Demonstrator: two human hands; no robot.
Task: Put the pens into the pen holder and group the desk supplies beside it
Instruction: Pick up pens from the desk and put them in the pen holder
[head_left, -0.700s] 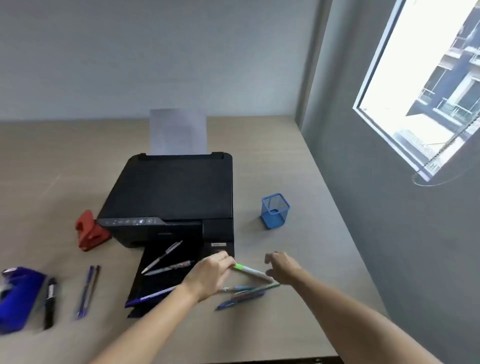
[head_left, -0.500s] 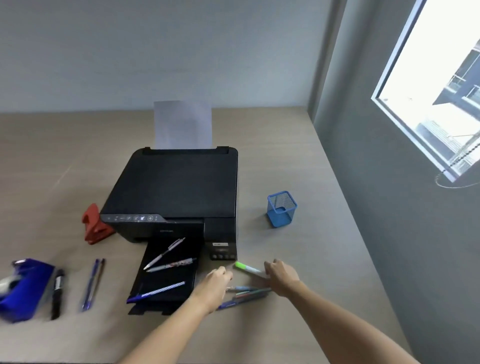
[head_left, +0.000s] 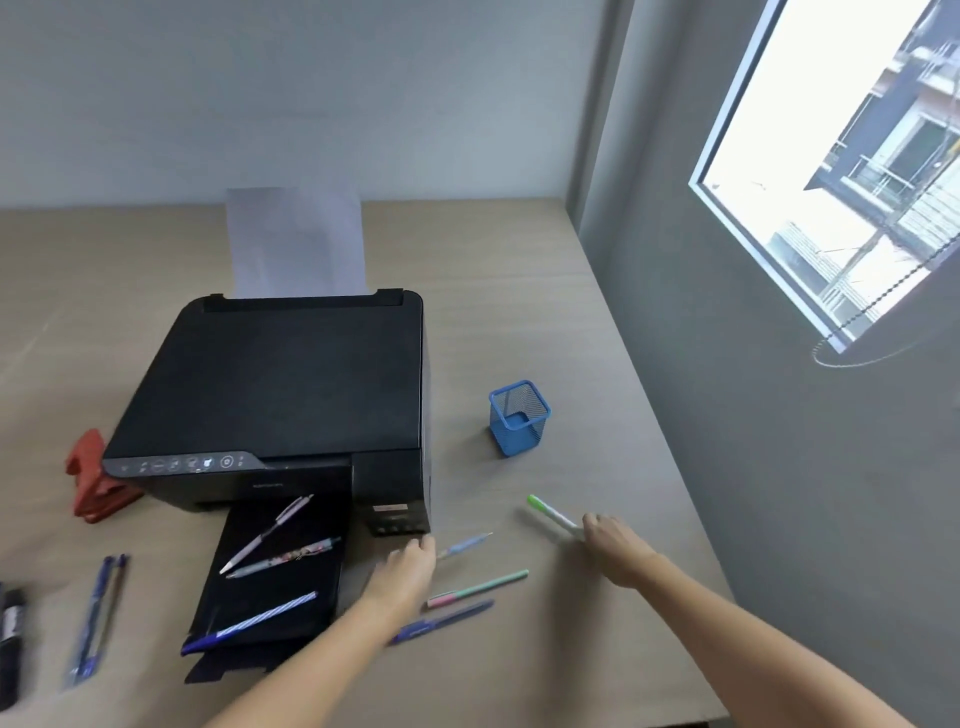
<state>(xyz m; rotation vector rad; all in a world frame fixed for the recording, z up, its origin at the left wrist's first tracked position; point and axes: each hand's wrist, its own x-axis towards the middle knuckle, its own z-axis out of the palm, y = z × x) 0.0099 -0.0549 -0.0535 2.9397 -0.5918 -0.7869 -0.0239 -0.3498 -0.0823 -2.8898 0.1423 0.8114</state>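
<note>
The right hand (head_left: 615, 545) pinches the green-capped pen (head_left: 553, 515) by its lower end, tip pointing to 11 o'clock, probably to carry it to the blue pen holder (head_left: 519, 418), which stands empty at 11 o'clock from it. The left hand (head_left: 408, 571) lies over a pale blue pen (head_left: 465, 545); whether its grip is pressed together cannot be told. More pens lie on the printer (head_left: 291, 384) tray and the desk (head_left: 597, 415). No writing is readable.
</note>
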